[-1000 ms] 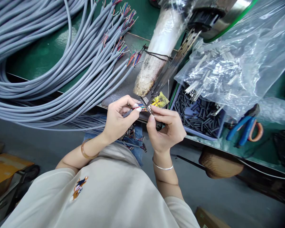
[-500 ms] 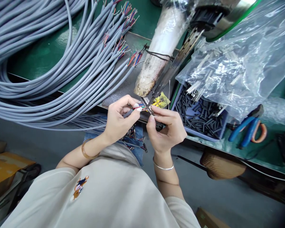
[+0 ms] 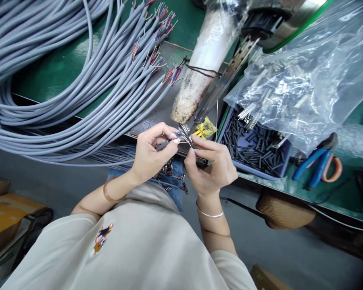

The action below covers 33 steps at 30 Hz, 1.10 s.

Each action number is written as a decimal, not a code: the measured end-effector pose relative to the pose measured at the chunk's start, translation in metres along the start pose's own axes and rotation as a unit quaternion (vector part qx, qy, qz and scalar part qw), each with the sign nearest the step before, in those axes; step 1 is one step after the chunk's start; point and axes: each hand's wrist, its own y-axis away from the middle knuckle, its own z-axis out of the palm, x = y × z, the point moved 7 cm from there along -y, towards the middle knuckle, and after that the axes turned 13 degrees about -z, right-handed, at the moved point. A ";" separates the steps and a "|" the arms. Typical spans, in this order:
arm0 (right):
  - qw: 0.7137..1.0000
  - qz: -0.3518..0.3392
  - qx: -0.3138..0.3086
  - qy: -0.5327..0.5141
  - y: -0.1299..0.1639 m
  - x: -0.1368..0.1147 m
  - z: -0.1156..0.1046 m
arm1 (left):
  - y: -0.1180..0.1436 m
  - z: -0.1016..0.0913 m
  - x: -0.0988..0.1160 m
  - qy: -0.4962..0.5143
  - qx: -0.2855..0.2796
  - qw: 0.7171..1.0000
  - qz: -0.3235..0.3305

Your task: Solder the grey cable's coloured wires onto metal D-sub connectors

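My left hand (image 3: 153,149) pinches a grey cable (image 3: 162,145) close to its stripped end. Thin coloured wires (image 3: 181,139) fan out from that end past the fingertips. Thumb and fingers of my right hand (image 3: 211,163) are closed on a small metal multi-pin connector (image 3: 187,133), and the wire ends meet its pins. Directly above it, the dark tip of a soldering iron (image 3: 211,96) points down at the connector; whether it touches cannot be made out. A white tube (image 3: 198,72) with a scorched end is beside the iron.
A bundle of grey cables (image 3: 109,100) lies at left. On the right are a blue tray (image 3: 260,174) of short black tubes, a clear plastic bag (image 3: 305,80) of metal connectors, and blue-handled cutters (image 3: 317,165). A yellow pad (image 3: 210,128) sits behind my right hand. Finished-looking connectors (image 3: 169,169) rest on my lap.
My right fingertips have shifted slightly left and down along the connector. My left hand keeps nearly the same place and grip on the cable.
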 end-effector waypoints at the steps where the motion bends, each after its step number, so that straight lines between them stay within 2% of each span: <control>1: 1.000 0.012 0.006 -0.008 0.000 0.001 0.000 | 0.000 0.000 0.000 0.003 -0.002 1.000 0.003; 7: 0.998 0.048 0.019 -0.038 0.000 0.005 -0.001 | 0.002 0.001 -0.001 0.017 -0.003 1.000 0.014; 15: 1.000 0.010 0.011 -0.006 0.001 0.000 -0.001 | 0.002 0.001 -0.005 0.033 0.005 0.999 -0.002; 20: 0.997 0.061 0.027 -0.043 0.002 0.006 -0.001 | 0.001 0.002 -0.004 0.052 -0.026 0.998 -0.012; 33: 1.000 -0.006 0.003 -0.008 0.001 0.000 -0.001 | 0.001 0.001 0.003 0.002 0.014 1.000 0.003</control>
